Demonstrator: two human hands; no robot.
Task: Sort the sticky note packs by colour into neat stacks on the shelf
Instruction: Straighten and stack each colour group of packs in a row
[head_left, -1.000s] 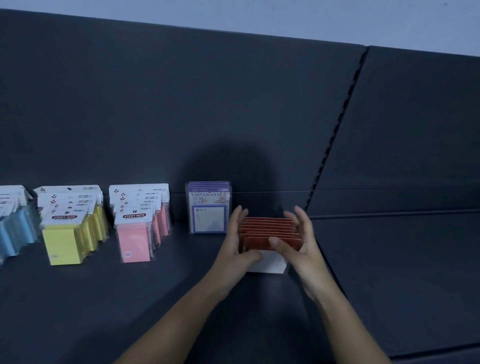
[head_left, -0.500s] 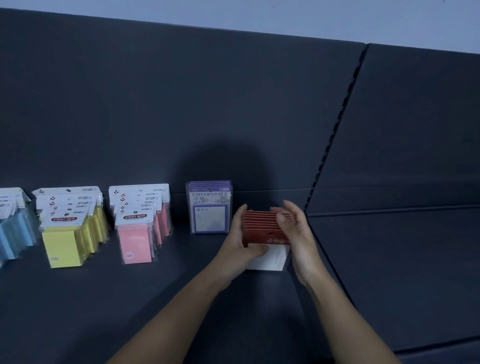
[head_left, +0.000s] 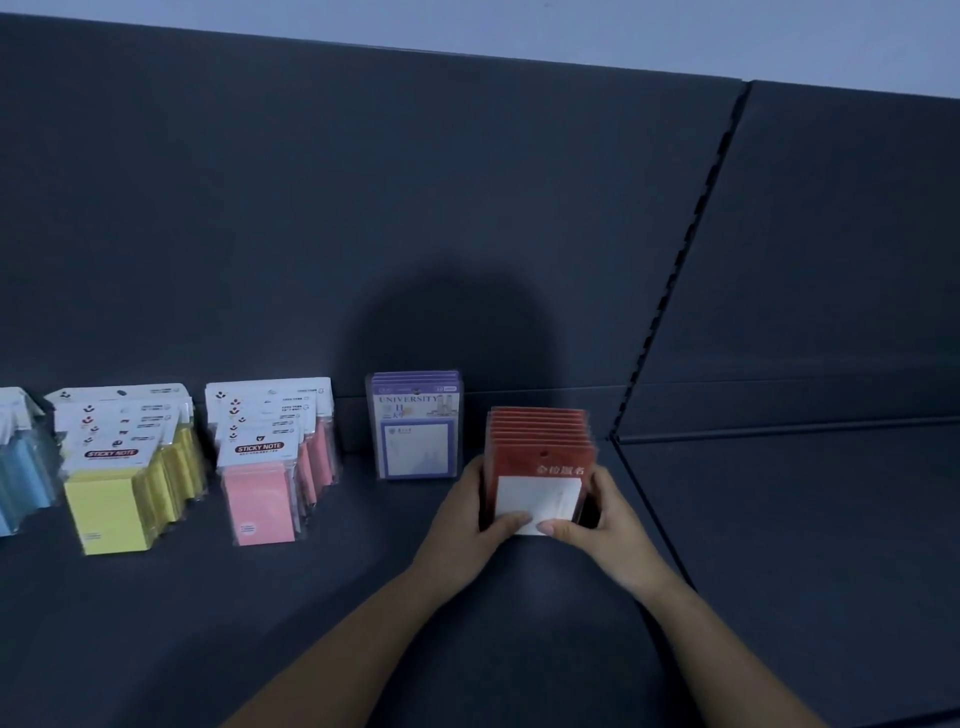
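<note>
Head view, from the left: blue packs (head_left: 21, 467), cut by the frame edge, stand on the dark, matt shelf (head_left: 156, 634). Next come yellow packs (head_left: 119, 488) and pink packs (head_left: 262, 488), each a stepped row of upright rectangular pads in clear glossy film with white card headers. Close to the back panel (head_left: 311, 208), purple packs (head_left: 418, 431) stand flush in stiff clear sleeves with a printed face.

Just right of them, the left hand (head_left: 465, 519) lies along the left side of the red packs (head_left: 540, 447), its thumb curled onto the white front pad. The right hand (head_left: 610, 519) mirrors it on the right side, thumb on the same face. Each grip is therefore closed round this row, which stands upright on the shelf between the purple packs and the slotted upright (head_left: 670, 291).

The red packs look like square pads with red card headers in shiny sleeves, and the front one shows a small hang hole. I judge them light and fairly stiff singly, but loose as a row. The film is probably slippery, so packs could fan out or tip. The safest hold seems to be on the two sides with pressure front and back, squaring the edges before letting go.
</note>
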